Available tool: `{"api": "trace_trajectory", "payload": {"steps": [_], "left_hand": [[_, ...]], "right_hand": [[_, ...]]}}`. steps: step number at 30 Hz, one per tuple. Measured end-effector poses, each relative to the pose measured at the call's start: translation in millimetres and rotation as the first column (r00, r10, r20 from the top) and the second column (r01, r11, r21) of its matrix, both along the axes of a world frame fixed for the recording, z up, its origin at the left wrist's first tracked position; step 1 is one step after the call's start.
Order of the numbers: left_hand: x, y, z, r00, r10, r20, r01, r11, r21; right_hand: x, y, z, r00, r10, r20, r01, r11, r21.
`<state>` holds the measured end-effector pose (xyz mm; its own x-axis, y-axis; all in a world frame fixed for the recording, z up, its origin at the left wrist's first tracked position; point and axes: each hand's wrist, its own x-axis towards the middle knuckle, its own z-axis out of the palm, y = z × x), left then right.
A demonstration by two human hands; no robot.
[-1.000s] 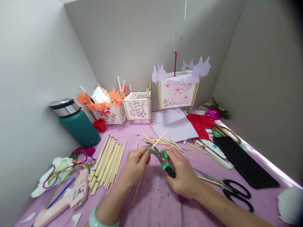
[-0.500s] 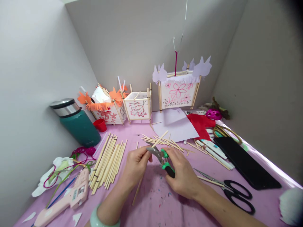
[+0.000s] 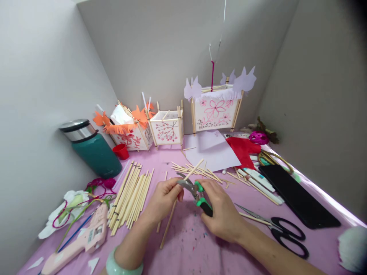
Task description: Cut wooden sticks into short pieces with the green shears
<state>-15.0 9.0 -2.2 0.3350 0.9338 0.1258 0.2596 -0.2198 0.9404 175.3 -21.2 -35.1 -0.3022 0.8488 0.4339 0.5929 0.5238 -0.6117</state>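
My left hand (image 3: 164, 199) pinches a long wooden stick (image 3: 195, 168) that runs from the table up past my fingers. My right hand (image 3: 220, 214) is closed round the green and black handles of small metal cutters (image 3: 197, 194). The cutter jaws sit around the stick just beside my left fingertips. Both hands hover low over the pink tabletop (image 3: 189, 244). A pile of similar wooden sticks (image 3: 130, 196) lies left of my left hand, and thinner sticks (image 3: 197, 172) lie scattered just beyond the cutters.
Three paper lanterns (image 3: 216, 109) stand at the back wall. A green flask (image 3: 91, 149) and red cup (image 3: 120, 151) are far left. A pink glue gun (image 3: 80, 240) lies near left. Black scissors (image 3: 283, 231), a black phone (image 3: 296, 198), and red and white paper (image 3: 212, 151) lie right.
Almost nothing has moved. My left hand has shifted its grip slightly on the stick, whose lower part now shows more clearly below my fingers; the cutters stay in place.
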Motion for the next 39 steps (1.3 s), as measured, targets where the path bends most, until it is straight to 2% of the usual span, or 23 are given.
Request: {"api": "trace_trajectory", "payload": {"steps": [8, 12, 15, 18, 22, 32, 35, 39], "left_hand": [[3.7, -2.4, 2.2, 0.990, 0.122, -0.076, -0.112, 0.985, 0.130], [5.2, -5.0, -0.9, 0.986, 0.163, -0.034, -0.154, 0.970, 0.186], [4.8, -5.1, -3.5, 0.978, 0.200, -0.063, -0.183, 0.960, 0.213], [3.8, -4.2, -2.3, 0.978, 0.179, -0.104, -0.155, 0.967, 0.203], [2.5, -2.6, 1.6, 0.990, 0.093, -0.109, -0.077, 0.986, 0.146], [-2.2, 0.7, -4.1, 0.999, -0.043, 0.026, 0.044, 0.999, -0.030], [-2.1, 1.0, -4.2, 0.999, -0.035, 0.031, 0.036, 0.999, -0.024], [-0.9, -0.4, -0.7, 1.000, 0.012, -0.017, -0.011, 0.998, 0.060]], "right_hand": [[-2.4, -0.1, 4.4, 1.000, -0.020, -0.007, 0.020, 0.999, -0.035], [-3.8, 1.6, 4.7, 0.999, -0.028, -0.020, 0.027, 0.999, -0.030], [-4.7, 2.0, 3.6, 1.000, -0.024, -0.016, 0.024, 1.000, -0.015], [-4.1, 1.7, 1.5, 1.000, -0.020, -0.004, 0.020, 1.000, 0.001], [-1.4, 1.2, -1.3, 1.000, -0.015, 0.000, 0.015, 1.000, 0.009], [0.1, 0.0, -3.1, 1.000, -0.002, 0.015, 0.002, 1.000, 0.006], [-0.8, -0.6, -2.6, 1.000, 0.000, 0.001, 0.000, 1.000, 0.012], [-3.6, -0.6, 0.6, 1.000, 0.002, -0.024, -0.001, 1.000, 0.015]]}}
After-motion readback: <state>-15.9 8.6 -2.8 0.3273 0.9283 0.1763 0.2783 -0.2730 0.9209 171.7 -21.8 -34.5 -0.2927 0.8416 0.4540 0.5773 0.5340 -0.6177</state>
